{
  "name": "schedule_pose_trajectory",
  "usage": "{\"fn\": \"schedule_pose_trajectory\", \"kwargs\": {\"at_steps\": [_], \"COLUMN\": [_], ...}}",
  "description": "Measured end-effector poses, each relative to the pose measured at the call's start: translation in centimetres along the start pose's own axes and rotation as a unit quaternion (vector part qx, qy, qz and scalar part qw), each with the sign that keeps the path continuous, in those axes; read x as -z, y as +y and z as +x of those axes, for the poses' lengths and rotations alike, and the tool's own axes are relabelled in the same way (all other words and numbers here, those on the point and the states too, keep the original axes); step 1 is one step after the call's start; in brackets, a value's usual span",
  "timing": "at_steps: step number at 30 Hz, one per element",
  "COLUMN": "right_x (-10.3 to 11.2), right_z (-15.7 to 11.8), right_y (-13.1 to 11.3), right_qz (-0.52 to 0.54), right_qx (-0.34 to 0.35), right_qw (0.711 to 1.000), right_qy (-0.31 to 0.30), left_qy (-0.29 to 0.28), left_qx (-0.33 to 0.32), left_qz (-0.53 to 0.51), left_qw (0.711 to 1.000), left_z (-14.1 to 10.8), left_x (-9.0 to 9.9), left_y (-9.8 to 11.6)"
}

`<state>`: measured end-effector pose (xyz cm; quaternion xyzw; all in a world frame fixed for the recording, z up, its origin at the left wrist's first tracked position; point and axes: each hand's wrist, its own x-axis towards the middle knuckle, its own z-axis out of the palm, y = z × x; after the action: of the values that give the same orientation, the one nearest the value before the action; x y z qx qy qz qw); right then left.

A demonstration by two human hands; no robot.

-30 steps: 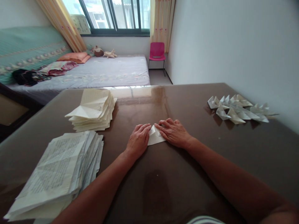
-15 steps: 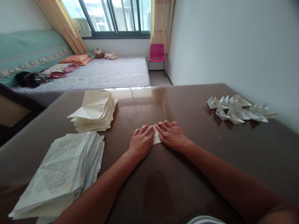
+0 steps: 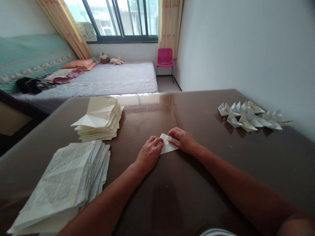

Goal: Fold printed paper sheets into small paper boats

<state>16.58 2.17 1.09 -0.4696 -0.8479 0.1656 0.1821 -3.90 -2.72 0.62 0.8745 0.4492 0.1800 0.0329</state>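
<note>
A small piece of folded paper (image 3: 168, 147) lies on the brown table in front of me. On its left edge rest the bent fingers of my left hand (image 3: 150, 150), closed on the paper. My right hand (image 3: 185, 140) grips the paper's right side, thumb lying over it and fingers curled at the far edge. The sheet's middle and lower edge show between the hands; its outer ends are covered by my fingers.
At the left lie a stack of printed sheets (image 3: 59, 177) and, behind it, a pile of creased cream paper (image 3: 98, 119). Several folded paper boats (image 3: 248, 118) stand at the far right near the wall. Beyond the glossy table (image 3: 197, 196) are a bed (image 3: 128, 75) and a pink chair (image 3: 165, 58).
My hands have moved apart, the right one shifting a little to the right with its fingers curling. More of the folded paper shows between them. The stacks and boats stay put.
</note>
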Motion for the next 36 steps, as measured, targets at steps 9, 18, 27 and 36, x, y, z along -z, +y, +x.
{"fn": "schedule_pose_trajectory", "kwargs": {"at_steps": [9, 18, 27, 36], "right_x": [-1.2, -0.8, 0.0, -0.5], "right_z": [0.1, 0.3, 0.4, 0.5], "right_y": [0.7, 1.7, 2.4, 2.5], "right_qz": [0.043, 0.057, 0.102, 0.083], "right_qx": [0.079, 0.143, 0.170, 0.179], "right_qw": [0.995, 0.988, 0.979, 0.980], "right_qy": [0.033, 0.011, -0.044, -0.015], "left_qy": [-0.075, -0.074, -0.028, -0.053], "left_qx": [0.011, 0.009, 0.042, 0.013], "left_qz": [0.050, 0.042, -0.032, -0.023], "left_qw": [0.996, 0.996, 0.998, 0.998], "left_z": [-0.3, -0.3, -0.1, 0.1], "left_x": [1.1, 1.1, 0.9, 1.1], "left_y": [1.9, 1.0, -0.1, -1.0]}}
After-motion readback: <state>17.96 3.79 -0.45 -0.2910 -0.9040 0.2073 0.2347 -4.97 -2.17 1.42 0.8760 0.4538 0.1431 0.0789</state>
